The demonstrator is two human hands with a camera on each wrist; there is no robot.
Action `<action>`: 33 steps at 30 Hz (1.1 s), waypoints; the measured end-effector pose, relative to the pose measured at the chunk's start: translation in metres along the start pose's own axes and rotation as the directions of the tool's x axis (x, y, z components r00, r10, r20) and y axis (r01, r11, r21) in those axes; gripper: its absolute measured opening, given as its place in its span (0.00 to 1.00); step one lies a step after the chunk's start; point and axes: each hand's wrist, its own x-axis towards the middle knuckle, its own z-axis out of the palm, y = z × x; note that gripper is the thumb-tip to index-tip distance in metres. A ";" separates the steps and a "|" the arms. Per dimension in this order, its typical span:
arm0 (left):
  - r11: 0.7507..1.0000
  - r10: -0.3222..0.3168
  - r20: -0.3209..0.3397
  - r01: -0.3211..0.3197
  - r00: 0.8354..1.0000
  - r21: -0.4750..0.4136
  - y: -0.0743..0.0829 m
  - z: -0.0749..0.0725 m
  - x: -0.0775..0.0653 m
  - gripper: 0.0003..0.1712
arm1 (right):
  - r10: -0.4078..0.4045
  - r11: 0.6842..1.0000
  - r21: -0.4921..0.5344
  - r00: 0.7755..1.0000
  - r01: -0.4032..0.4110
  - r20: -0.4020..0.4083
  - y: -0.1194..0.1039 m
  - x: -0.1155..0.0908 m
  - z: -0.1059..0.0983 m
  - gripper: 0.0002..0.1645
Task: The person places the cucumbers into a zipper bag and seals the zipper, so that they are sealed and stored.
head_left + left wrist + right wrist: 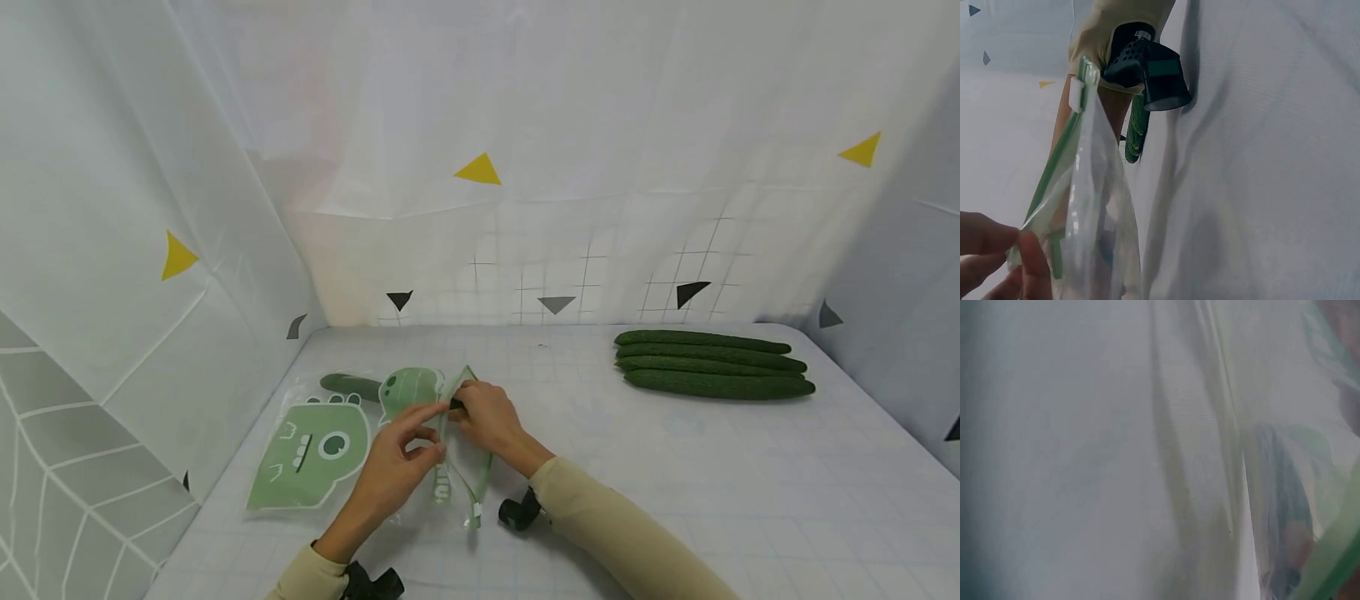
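Note:
A clear zip bag [281, 479] printed with a green cartoon monster lies on the table, its mouth towards the right. A cucumber [348, 385] lies inside along the far side, partly hidden behind the print. With my right hand [487, 417] at the mouth, I hold the cucumber's dark near end between curled fingers. My left hand [393, 467] pinches the mouth's edge; in the left wrist view, thumb and finger meet on the plastic beside the green zip strip [1054, 165]. A white slider [1075, 94] sits at the strip's end. Hazy plastic [1285, 487] fills part of the right wrist view.
Several cucumbers [712, 364] lie side by side at the back right of the white table [660, 500]. White sheeting [570, 108] with yellow and dark triangles hangs behind and at both sides. A black wrist camera [521, 510] is on the right wrist, another [375, 583] on the left.

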 end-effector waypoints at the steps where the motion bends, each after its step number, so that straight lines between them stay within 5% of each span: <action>1: 1.000 -0.005 -0.002 0.005 1.000 -0.003 0.000 0.000 0.000 0.32 | 0.001 1.000 0.001 1.000 -0.001 0.001 0.000 0.001 0.001 0.06; 14: 1.000 -0.026 -0.022 0.026 0.999 0.008 -0.003 0.002 0.000 0.32 | 0.033 0.995 0.089 0.994 -0.042 0.100 0.013 -0.001 0.000 0.12; 24: 0.999 -0.038 -0.034 0.038 0.999 0.005 -0.004 0.003 0.000 0.32 | 0.215 0.974 0.043 0.969 -0.222 0.120 0.023 -0.015 -0.008 0.10; 30: 1.000 -0.027 -0.037 0.028 0.999 0.013 -0.004 0.003 0.000 0.33 | 0.200 0.972 0.097 0.973 -0.212 0.116 0.025 -0.020 -0.006 0.04; 33: 0.999 -0.025 -0.046 0.026 0.999 0.021 -0.004 0.003 0.000 0.33 | 0.181 0.975 0.105 0.975 -0.194 0.126 0.027 -0.022 -0.006 0.11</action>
